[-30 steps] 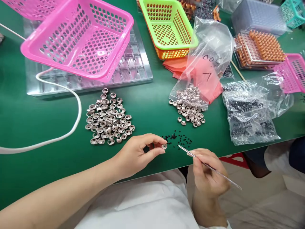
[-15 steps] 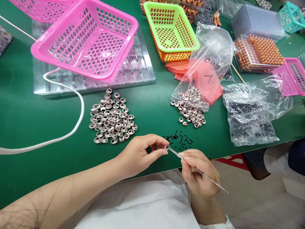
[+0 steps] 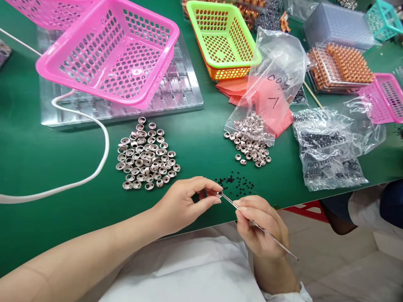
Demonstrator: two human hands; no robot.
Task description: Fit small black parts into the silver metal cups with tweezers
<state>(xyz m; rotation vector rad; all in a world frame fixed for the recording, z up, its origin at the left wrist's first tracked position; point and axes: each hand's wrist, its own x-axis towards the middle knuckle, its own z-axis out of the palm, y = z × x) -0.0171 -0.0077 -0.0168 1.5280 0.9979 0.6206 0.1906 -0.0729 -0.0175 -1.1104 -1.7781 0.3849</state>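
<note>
Between thumb and forefinger, my left hand (image 3: 185, 203) pinches a small metal ring (image 3: 219, 194). My right hand (image 3: 264, 226) grips a thin metal tool (image 3: 267, 235) like a pen, its tip touching the ring. Small black pieces (image 3: 241, 184) are scattered on the green table (image 3: 201, 155) just beyond my fingertips. A large pile of metal rings (image 3: 146, 159) lies to the left. Another pile of rings (image 3: 252, 147) spills from the mouth of a clear plastic bag (image 3: 277, 63) further back. Whether a black piece is on the tool's tip is too small to tell.
A pink basket (image 3: 135, 100) rests on a clear compartment tray (image 3: 189, 90); a white cable (image 3: 105, 155) curves at the left. Behind stands a green basket (image 3: 258, 58). Clear bags of black parts (image 3: 327, 155) lie right, near orange parts (image 3: 352, 63). Part of another person (image 3: 371, 209) shows at the right edge.
The view has shifted slightly. My right hand and the rear end of the tool have moved a little left and down; both hands keep their hold.
</note>
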